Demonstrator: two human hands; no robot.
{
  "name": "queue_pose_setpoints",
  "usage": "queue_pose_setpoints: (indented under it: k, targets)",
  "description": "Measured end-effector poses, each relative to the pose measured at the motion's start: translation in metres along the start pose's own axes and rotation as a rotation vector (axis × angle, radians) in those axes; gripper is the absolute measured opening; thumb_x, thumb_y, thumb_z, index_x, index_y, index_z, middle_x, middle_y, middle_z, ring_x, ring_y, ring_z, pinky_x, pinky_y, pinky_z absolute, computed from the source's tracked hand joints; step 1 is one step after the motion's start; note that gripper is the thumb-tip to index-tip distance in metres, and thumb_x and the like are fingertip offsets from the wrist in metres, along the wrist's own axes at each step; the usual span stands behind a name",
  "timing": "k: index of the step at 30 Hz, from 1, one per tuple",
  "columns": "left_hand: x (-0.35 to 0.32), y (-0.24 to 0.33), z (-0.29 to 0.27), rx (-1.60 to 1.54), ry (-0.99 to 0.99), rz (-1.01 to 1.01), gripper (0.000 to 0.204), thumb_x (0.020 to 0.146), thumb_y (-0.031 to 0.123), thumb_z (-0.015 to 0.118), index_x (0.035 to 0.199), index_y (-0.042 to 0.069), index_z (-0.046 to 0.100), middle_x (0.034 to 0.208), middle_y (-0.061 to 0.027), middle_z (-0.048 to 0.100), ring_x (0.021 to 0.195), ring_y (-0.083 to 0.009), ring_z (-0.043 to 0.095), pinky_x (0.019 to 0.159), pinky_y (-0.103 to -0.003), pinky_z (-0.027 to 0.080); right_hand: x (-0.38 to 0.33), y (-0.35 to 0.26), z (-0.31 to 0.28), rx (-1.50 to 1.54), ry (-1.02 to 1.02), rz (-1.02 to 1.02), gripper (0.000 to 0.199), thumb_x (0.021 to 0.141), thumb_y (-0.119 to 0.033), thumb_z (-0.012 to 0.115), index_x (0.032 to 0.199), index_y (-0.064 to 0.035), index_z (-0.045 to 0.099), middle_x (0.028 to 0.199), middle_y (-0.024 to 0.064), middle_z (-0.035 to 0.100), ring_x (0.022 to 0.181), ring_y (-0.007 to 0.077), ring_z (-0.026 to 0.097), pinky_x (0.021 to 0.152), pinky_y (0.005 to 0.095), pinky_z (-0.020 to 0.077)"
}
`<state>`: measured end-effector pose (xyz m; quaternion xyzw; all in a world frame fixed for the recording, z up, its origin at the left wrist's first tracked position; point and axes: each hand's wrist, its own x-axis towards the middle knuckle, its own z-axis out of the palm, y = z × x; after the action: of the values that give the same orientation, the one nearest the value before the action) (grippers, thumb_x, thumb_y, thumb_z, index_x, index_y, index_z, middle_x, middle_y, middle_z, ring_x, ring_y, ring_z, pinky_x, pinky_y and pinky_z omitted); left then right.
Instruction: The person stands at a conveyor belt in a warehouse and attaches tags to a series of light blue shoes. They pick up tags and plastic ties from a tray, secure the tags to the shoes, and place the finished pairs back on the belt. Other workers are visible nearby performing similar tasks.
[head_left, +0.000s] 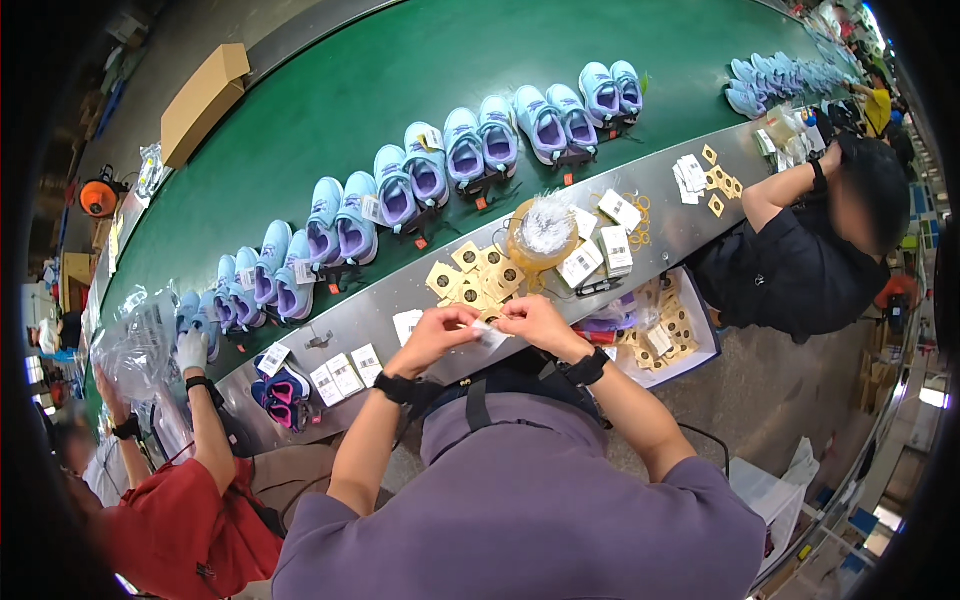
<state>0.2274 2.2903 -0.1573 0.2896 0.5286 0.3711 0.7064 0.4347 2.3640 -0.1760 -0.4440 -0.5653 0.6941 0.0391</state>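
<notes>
Over the near metal edge of the bench, my left hand (437, 338) and my right hand (543, 326) are close together, fingers pinched. Between them is a small white tag (491, 336), gripped by the fingertips of both; its details are too small to read. Just beyond lies a loose pile of square tan tags (468, 283) with dark round centres. A yellowish round tub (541, 240) heaped with fine clear strands stands past my right hand. Stacks of white barcode labels (615, 250) lie beside the tub. Another white label (407, 326) rests by my left hand.
Pairs of light-blue shoes (464, 142) line the green conveyor (330, 110). Left are white label stacks (338, 378) and dark shoes (282, 394); a co-worker in red handles clear plastic. An open box (690, 352) of tan tags sits right, near a co-worker in black.
</notes>
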Motion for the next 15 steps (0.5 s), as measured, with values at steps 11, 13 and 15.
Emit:
queue_pose_setpoints:
  k: [11, 13, 15]
  targets:
    - [0.022, 0.003, 0.019, -0.173, 0.211, 0.051, 0.019, 0.078, 0.0, 0.067, 0.096, -0.001, 0.061, 0.086, -0.0057, 0.064, 0.074, -0.0112, 0.06, 0.07, -0.023, 0.049, 0.001, -0.011, -0.003, 0.437, 0.098, -0.175, 0.02, 0.093, -0.019, 0.049, 0.105, -0.0051, 0.057, 0.079, -0.0058, 0.052, 0.069, 0.0045, 0.044, 0.061, 0.0189, 0.037]
    - [0.021, 0.006, 0.019, -0.205, 0.242, 0.07, 0.021, 0.078, -0.002, 0.066, 0.098, -0.001, 0.059, 0.089, -0.0056, 0.064, 0.077, -0.0112, 0.06, 0.071, -0.023, 0.048, -0.007, -0.014, -0.012, 0.353, 0.104, -0.18, 0.023, 0.091, -0.013, 0.046, 0.11, -0.0044, 0.052, 0.079, -0.0051, 0.052, 0.069, 0.0057, 0.045, 0.061, 0.0202, 0.038]
    - [0.023, 0.003, 0.017, -0.119, 0.266, 0.072, 0.021, 0.078, -0.003, 0.064, 0.098, 0.0, 0.058, 0.091, -0.0048, 0.063, 0.08, -0.0112, 0.06, 0.073, -0.023, 0.047, -0.012, -0.014, -0.015, 0.202, 0.198, -0.25, 0.024, 0.089, -0.011, 0.045, 0.111, -0.0033, 0.051, 0.077, -0.0021, 0.055, 0.069, 0.0069, 0.048, 0.062, 0.0219, 0.0401]
